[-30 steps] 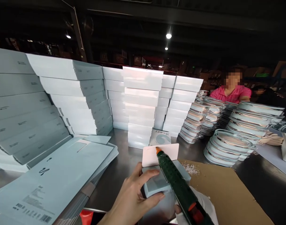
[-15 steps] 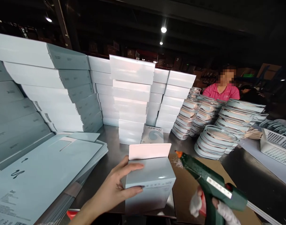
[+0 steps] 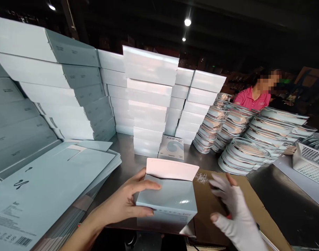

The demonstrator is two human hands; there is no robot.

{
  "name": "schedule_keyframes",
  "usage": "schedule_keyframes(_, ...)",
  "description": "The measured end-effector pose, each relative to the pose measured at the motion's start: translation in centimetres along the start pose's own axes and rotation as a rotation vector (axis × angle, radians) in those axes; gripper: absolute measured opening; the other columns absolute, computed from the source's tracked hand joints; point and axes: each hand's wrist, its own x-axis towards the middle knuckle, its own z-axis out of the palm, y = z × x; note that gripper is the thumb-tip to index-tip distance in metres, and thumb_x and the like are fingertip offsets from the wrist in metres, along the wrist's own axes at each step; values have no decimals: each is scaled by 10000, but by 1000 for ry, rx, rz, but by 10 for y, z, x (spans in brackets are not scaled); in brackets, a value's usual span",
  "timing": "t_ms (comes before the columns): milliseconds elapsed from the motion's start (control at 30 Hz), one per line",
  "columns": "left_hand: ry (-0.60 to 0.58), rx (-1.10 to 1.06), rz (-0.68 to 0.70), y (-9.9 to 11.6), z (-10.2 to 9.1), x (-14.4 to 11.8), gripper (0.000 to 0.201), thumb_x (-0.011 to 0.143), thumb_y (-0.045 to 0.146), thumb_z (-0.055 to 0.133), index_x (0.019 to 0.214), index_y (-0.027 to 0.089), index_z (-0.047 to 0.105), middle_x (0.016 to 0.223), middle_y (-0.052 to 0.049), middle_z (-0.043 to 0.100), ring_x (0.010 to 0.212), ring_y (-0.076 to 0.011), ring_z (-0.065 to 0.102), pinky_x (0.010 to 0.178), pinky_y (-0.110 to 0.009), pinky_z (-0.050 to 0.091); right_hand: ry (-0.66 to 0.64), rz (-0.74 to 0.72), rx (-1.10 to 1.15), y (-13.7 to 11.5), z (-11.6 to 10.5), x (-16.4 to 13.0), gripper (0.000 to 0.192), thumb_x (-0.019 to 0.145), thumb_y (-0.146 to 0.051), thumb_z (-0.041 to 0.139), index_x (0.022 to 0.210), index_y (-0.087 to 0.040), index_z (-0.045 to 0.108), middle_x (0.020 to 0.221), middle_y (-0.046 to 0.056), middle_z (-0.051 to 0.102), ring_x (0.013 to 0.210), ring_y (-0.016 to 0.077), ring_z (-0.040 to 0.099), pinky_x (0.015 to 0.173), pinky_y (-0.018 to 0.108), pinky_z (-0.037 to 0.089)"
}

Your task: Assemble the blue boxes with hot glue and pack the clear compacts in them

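Note:
My bare left hand (image 3: pixel 133 198) grips the left side of a pale blue carton (image 3: pixel 170 198), thumb on the near face and fingers on top. The carton's far flap (image 3: pixel 172 168) stands up, its pinkish-white inside toward me. To the right, my right hand (image 3: pixel 234 209) in a white glove with bare fingertips is open, fingers apart and holding nothing. It hovers over a brown cardboard sheet (image 3: pixel 206 212), near the carton but not touching it. The glue gun is mostly hidden behind this hand; only a bit of red shows.
Stacked white boxes (image 3: pixel 150 94) rise behind. Flat pale blue cartons (image 3: pixel 57 181) lie at left. A small printed box (image 3: pixel 172 148) sits beyond the carton. Round clear-lidded containers (image 3: pixel 243 155) are piled at right, near a white basket (image 3: pixel 310 164). A person in a pink shirt (image 3: pixel 253 99) is behind them.
My right hand has let go of the green glue gun and opened, moving up toward the carton. My left hand still grips the carton. The view has shifted slightly.

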Motion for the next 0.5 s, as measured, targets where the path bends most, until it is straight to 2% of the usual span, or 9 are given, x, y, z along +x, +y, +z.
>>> schedule_keyframes(33,2,8,11,-1,2,0,435,797,542,841,1159,307,781,1293,-91,672,1245,-326,629,1057,-413,524,-116,-52,87,-7,14,8,1062,837,-595,756,1649,-363,113,1582,153,507,1351,303,606,1082,441,519)
schedule_keyframes(67,11,21,34,-3,5,-1,437,802,574,824,1143,304,781,1307,-97,657,1246,-329,629,1050,-414,529,-189,-103,148,-13,26,14,1096,838,-570,773,1650,-391,59,1647,151,409,1435,312,510,1138,491,448)
schedule_keyframes(100,45,26,69,-6,9,-1,425,811,587,811,1118,295,776,1335,-105,631,1251,-334,630,1040,-418,536,-243,-140,155,-15,33,17,1065,850,-536,777,1644,-420,76,1659,136,392,1474,314,451,1164,526,395)
schedule_keyframes(167,179,-6,175,-14,20,-2,432,843,588,777,1158,303,696,1397,-115,557,1277,-344,625,999,-426,562,-279,-195,102,-15,38,19,914,904,-421,745,1628,-432,186,1596,119,496,1478,306,448,1179,554,348)
schedule_keyframes(233,320,-67,292,-22,31,-5,470,895,565,732,1271,376,524,1373,-92,524,1305,-333,617,987,-452,573,-284,-250,34,-14,34,15,823,928,-277,703,1606,-425,261,1542,107,562,1452,289,493,1183,523,369)
schedule_keyframes(300,382,-93,376,-27,37,-7,538,935,522,703,1352,459,369,1303,-57,541,1329,-316,599,1021,-502,552,-300,-316,-13,-17,32,11,762,911,-189,682,1565,-406,356,1507,98,590,1431,288,524,1175,477,412)
schedule_keyframes(333,371,-79,395,-27,36,-9,553,939,481,716,1372,475,373,1268,-48,561,1338,-317,584,1046,-520,534,-306,-351,-26,-21,32,11,733,896,-173,687,1537,-391,407,1490,98,598,1432,299,524,1168,470,430)
schedule_keyframes(400,306,8,392,-24,31,-11,444,942,354,745,1334,440,554,1234,-60,590,1367,-335,534,1091,-528,499,-318,-451,-49,-33,38,13,694,868,-155,701,1491,-359,474,1382,93,650,1445,312,504,1177,494,425)
schedule_keyframes(500,162,202,344,-12,19,-12,252,937,222,731,1141,361,783,1169,-87,610,1411,-352,443,1148,-517,450,-297,-654,-110,-48,51,22,646,856,-88,670,1441,-317,520,1283,77,656,1461,259,456,1183,447,427)
